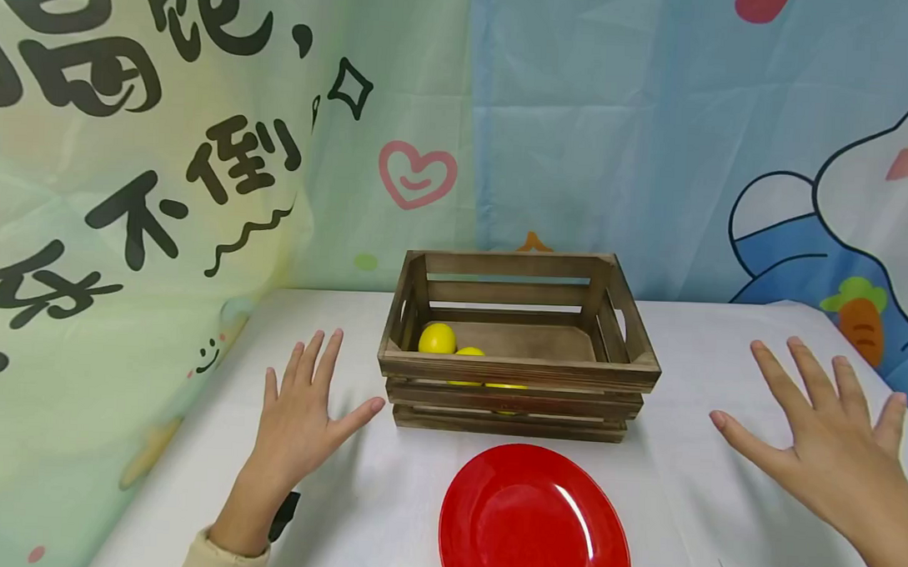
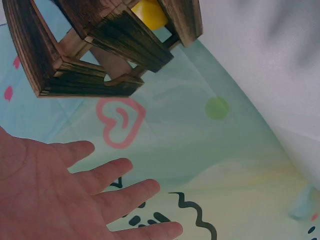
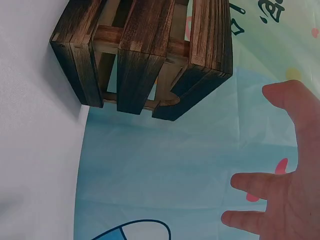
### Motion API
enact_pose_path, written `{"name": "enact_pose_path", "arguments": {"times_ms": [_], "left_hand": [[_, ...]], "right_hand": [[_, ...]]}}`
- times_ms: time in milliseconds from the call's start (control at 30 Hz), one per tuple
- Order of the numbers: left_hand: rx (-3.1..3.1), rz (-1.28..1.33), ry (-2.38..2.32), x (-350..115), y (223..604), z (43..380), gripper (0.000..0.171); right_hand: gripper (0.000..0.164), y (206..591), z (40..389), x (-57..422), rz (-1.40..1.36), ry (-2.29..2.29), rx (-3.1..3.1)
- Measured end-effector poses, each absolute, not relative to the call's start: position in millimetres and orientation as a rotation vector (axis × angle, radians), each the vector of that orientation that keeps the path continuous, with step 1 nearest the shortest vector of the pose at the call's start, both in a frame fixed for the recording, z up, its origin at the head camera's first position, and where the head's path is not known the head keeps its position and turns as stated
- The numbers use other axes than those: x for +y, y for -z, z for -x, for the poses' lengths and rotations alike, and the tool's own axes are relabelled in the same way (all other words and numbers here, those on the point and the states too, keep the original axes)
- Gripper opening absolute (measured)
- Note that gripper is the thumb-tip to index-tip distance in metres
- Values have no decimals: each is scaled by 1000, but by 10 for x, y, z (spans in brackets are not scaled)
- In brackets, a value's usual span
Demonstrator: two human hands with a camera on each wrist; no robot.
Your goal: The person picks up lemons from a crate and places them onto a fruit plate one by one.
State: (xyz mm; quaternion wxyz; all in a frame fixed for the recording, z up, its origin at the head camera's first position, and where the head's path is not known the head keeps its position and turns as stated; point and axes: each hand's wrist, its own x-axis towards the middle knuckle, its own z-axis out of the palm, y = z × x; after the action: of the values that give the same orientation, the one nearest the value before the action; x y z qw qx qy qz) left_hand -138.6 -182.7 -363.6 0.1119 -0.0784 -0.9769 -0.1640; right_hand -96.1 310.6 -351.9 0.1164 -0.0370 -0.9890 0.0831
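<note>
A brown slatted wooden crate (image 1: pixel 518 371) stands on the white table in the head view. Inside it lie several yellow balls (image 1: pixel 437 339), partly hidden by the front slats. In front of the crate is a red plate (image 1: pixel 536 520), cut off by the lower edge of the view. My left hand (image 1: pixel 299 428), fingers spread, hovers to the left of the crate and touches nothing. To the right, my right hand (image 1: pixel 839 447) is likewise spread and holds nothing. Both wrist views show the crate's side slats beyond the fingers, with one yellow ball (image 2: pixel 150 14) showing through in the left one.
The white table (image 1: pixel 325 529) runs back to a printed cloth backdrop (image 1: pixel 564 137) with black lettering, a pink heart and a cartoon figure. A cream sleeve (image 1: pixel 222 557) covers my left forearm. Black pieces show at both wrists.
</note>
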Motion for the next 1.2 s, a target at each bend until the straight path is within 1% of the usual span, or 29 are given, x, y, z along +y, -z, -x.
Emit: {"name": "enact_pose_path", "arguments": {"times_ms": [267,433,567,700,833,1033,1200], "left_hand": [[-2848,240,486,-1828,3651,1398,96],[-2772,304,520,-1820,3670,1429,93],[-2673,379,568,-1797,3678,1451,88],[-2561,443,647,-1767,3665,1461,79],[-2458,491,736,-1748,3625,1476,67],[-2310,595,819,-1753,3529,1542,53],[-2246,658,792,-1756,3453,1610,51]], "right_hand": [[99,3557,995,3069,41,-404,-2840],[94,3605,1030,3035,23,-562,-2805],[89,3664,1059,3017,-17,-726,-2801],[83,3714,1073,3003,-88,-888,-2770],[73,3776,1084,2970,-150,-1002,-2687],[49,3889,1096,2834,-189,-1320,-2476],[44,3958,1124,2749,-231,-1431,-2433]]}}
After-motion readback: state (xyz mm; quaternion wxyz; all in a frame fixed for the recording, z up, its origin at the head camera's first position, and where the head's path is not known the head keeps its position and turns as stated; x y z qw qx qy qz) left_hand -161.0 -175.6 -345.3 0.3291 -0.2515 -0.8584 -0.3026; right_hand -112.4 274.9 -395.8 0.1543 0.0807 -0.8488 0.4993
